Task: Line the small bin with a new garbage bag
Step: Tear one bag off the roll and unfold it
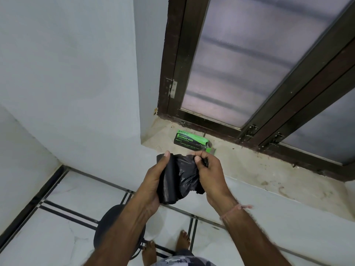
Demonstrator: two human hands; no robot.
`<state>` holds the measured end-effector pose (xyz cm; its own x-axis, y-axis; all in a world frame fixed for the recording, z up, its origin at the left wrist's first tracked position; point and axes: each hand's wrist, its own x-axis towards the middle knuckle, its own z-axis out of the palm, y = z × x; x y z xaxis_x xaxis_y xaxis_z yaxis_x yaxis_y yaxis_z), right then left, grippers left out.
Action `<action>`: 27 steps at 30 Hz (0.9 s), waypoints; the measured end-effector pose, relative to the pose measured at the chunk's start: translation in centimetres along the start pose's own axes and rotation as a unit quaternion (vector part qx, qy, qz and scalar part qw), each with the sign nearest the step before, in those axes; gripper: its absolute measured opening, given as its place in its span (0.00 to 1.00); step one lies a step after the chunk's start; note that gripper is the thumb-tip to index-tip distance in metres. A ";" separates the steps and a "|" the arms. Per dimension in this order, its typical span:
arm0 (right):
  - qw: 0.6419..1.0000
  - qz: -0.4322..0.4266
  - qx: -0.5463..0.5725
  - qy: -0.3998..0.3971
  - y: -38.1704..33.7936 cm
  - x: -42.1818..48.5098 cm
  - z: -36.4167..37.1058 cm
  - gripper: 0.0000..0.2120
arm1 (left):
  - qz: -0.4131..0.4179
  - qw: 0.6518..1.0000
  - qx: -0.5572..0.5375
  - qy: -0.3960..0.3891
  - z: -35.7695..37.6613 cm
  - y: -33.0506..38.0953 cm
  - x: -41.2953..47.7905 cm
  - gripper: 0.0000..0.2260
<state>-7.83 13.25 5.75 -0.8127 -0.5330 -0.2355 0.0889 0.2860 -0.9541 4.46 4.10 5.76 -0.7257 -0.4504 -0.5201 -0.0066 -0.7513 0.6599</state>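
Observation:
A black roll of garbage bags (171, 186) is held in front of me at chest height. My left hand (153, 181) wraps the rolled part from the left, thumb up on its top edge. My right hand (209, 173) pinches the loose, crumpled end of the black plastic (187, 169) at the top right. Below my left forearm, on the floor, stands the small black bin (107, 225), mostly hidden by the arm. A green and black garbage bag box (190, 140) lies open on the stone window sill (259, 169) just beyond my hands.
A dark-framed window with frosted glass (249, 60) rises above the sill. A white wall (76, 83) fills the left. The floor is white marble tile (63, 191) with dark strips. My bare feet (167, 246) stand to the right of the bin.

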 end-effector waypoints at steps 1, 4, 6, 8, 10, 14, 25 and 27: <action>1.000 0.005 0.003 -0.003 0.0 -0.1 0.0 0.13 | 0.001 1.000 -0.003 -0.002 0.0 0.1 0.0 0.24; 0.998 0.015 -0.009 -0.056 -0.3 -0.5 0.0 0.12 | 0.007 1.000 0.022 -0.012 -0.1 0.0 0.0 0.26; 0.996 -0.004 -0.038 -0.082 -0.4 -0.6 0.1 0.12 | 0.006 0.999 0.035 -0.014 -0.2 0.0 0.0 0.28; 0.997 -0.006 -0.034 -0.071 -0.3 -0.7 0.1 0.12 | 0.005 0.999 0.039 -0.009 -0.3 0.0 -0.1 0.27; 0.998 0.011 -0.014 -0.059 -0.1 -0.7 0.2 0.12 | 0.005 0.999 0.034 0.002 -0.4 0.2 -0.1 0.25; 0.999 0.014 -0.028 -0.037 0.4 -0.4 0.4 0.10 | 0.005 1.000 0.029 0.005 -0.6 0.1 0.0 0.26; 1.000 0.000 -0.017 -0.025 -0.4 0.0 0.8 0.13 | 0.010 1.000 0.002 0.012 -0.8 0.3 -0.1 0.19; 0.998 0.023 0.014 -0.055 -0.5 -0.4 0.9 0.12 | 0.013 1.000 0.005 0.008 -0.6 0.3 -0.2 0.19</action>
<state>-7.01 12.58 6.20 -0.7394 -0.6045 -0.2966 0.1422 0.2904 -0.9463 5.03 3.72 5.73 -0.7145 -0.4773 -0.5116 0.0055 -0.7350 0.6780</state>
